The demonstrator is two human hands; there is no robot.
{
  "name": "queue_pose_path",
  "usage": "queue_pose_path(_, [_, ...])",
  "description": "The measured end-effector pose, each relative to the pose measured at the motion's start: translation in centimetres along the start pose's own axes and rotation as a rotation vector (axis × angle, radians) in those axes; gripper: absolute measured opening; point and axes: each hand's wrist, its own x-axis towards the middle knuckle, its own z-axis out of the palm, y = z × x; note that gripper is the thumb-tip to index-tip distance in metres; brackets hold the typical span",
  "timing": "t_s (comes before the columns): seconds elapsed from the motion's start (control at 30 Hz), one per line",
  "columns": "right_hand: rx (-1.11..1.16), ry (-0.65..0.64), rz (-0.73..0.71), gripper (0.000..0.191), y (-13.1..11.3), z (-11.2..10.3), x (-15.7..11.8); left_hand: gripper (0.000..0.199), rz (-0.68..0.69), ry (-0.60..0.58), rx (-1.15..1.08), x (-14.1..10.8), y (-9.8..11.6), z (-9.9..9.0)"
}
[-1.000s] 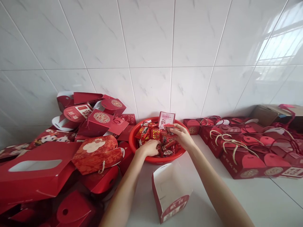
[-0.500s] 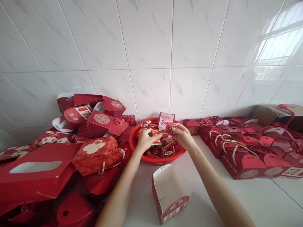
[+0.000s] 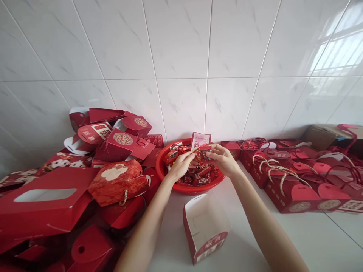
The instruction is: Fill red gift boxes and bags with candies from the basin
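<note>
A red plastic basin (image 3: 185,190) full of wrapped candies (image 3: 202,181) stands by the wall. Above its left part my left hand (image 3: 181,166) is closed, thumb and fingers pinching a red-and-gold wrapped candy that shows only at its edge. My right hand (image 3: 225,160) pinches a small red packet (image 3: 204,149) over the basin's right half, its fingertips close to those of the left. A pale pink printed card (image 3: 202,138) stands upright behind the fingers. In front of the basin sits an open red-and-white paper box (image 3: 208,223), its bare white inside facing up.
Red gift boxes (image 3: 121,141) lie in a loose heap on the left, a large one (image 3: 42,204) nearest me. Rows of closed red boxes with rope handles (image 3: 292,189) stand on the right. A brown carton (image 3: 320,136) is behind them, against the tiled wall (image 3: 181,45).
My left hand has risen slightly and turned its candy more edge-on. The right hand stays over the basin with its packet. The whole view has shifted a little.
</note>
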Motion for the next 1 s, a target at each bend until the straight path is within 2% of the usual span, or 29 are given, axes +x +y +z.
queue_pose_path(0.13, [-0.116,0.096,-0.038,0.032,-0.5,-0.8,0.0,0.034,-0.159,-0.196,0.602,-0.2,-0.5,-0.4])
queue_pose_path(0.17, [-0.130,0.110,-0.040,0.032,-0.5,-0.9,0.0,0.031,-0.186,-0.241,0.715,-0.3,-0.7,-0.5])
queue_pose_path(0.23, [-0.120,0.122,-0.033,0.033,-0.3,-1.1,0.1,0.032,-0.221,-0.286,0.801,-0.4,-1.2,-0.6])
queue_pose_path(0.37, [-0.030,0.119,-0.019,0.033,0.6,-1.3,0.3,0.064,-0.215,-0.318,0.819,-0.3,-1.4,-0.5])
queue_pose_path(0.5, [0.029,0.150,-0.018,0.032,1.5,-1.4,0.7,0.076,-0.148,-0.439,0.822,0.2,-1.1,-0.4])
queue_pose_path(0.63, [0.026,0.149,-0.024,0.032,1.6,-1.2,0.7,0.066,-0.039,-0.443,0.695,0.6,-1.3,-0.2])
queue_pose_path(0.83, [0.059,0.193,-0.021,0.032,1.6,-1.2,0.8,0.048,0.023,-0.471,0.301,0.9,-1.5,0.6])
queue_pose_path(0.9, [0.077,0.204,-0.029,0.032,1.6,-1.2,0.8,0.043,0.046,-0.452,0.316,1.0,-1.1,1.1])
queue_pose_path(1.0, [0.111,0.210,-0.045,0.031,1.5,-1.2,0.8,0.044,0.091,-0.435,0.463,1.2,-0.6,1.6])
